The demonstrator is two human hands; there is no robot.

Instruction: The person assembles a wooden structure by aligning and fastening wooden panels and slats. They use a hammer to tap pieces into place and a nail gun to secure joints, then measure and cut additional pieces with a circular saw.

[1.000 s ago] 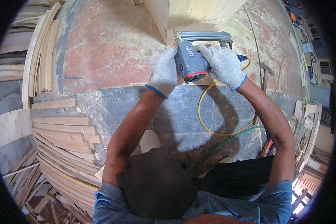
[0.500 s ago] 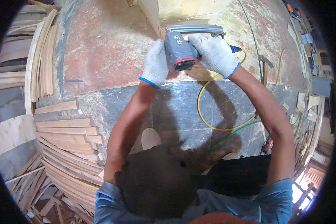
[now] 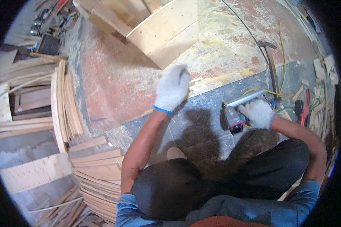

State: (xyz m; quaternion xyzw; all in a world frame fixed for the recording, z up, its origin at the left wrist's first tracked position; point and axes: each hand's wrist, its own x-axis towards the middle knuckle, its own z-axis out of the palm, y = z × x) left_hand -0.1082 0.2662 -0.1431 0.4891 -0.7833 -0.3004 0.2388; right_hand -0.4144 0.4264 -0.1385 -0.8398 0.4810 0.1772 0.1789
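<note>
My right hand (image 3: 258, 113), in a white knit glove, is closed around the handle of a grey nail gun (image 3: 233, 118). The gun has a silver magazine (image 3: 246, 97) and a red-rimmed end cap, and it is low over or on the dark floor at the right. My left hand (image 3: 172, 89), gloved the same way with a blue cuff, is off the gun. Its fingers curl in, and whatever they may hold is hidden. Just beyond it, the corner of a pale wooden panel assembly (image 3: 166, 34) stands on the worn red-and-cream board (image 3: 117, 87).
A hammer (image 3: 271, 64) lies at the right, near a yellow air hose (image 3: 283, 49). A red-and-black tool (image 3: 301, 109) is farther right. Stacked wood strips (image 3: 98, 162) are at the left, with more lumber (image 3: 58, 106) behind. Wood scraps (image 3: 322, 72) edge the right side.
The nail gun has moved right and nearer in my right hand. My left hand has let go of it and is beside the panel assembly. The view has shifted, showing more of the assembly.
</note>
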